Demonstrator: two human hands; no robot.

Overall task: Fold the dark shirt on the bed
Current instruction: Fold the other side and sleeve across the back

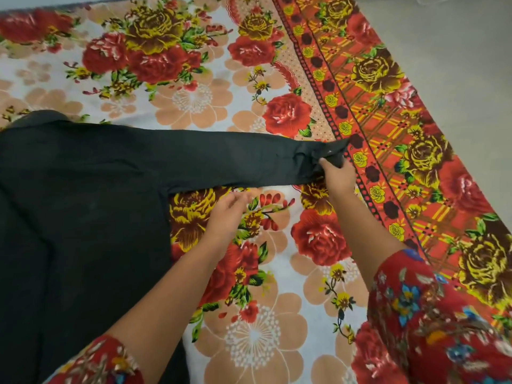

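Nearest the camera, both forearms come out of red flower-print clothing (432, 314) and reach forward over the bed.

The left hand (227, 214) is held palm-down above the sheet. Its fingers are loosely bent and nothing shows in them. Its blurred fingertips lie just below the lower edge of the shirt sleeve (221, 159), and it is unclear whether they touch it.

The right arm stretches further out and to the right. The right hand (339, 176) is closed round the bunched cuff (329, 153), with fingers and thumb gripping the cloth from below.

The black cloth shirt (83, 203) lies flat on the left side of the bed. Its body runs from the near edge of the view away from the person, and its collar (41, 117) is at the far end. The one visible sleeve lies straight out from the body, at right angles to it. Its long axis runs left to right across the bed and the cuff end points right.

Beneath everything is a white cotton bedsheet (249, 342) printed with red roses and peach flowers. The cuff reaches the inner edge of the sheet's red and yellow checked border (388, 134), which runs diagonally along the right. Beyond the border, at the far right, is plain grey floor (457, 51).
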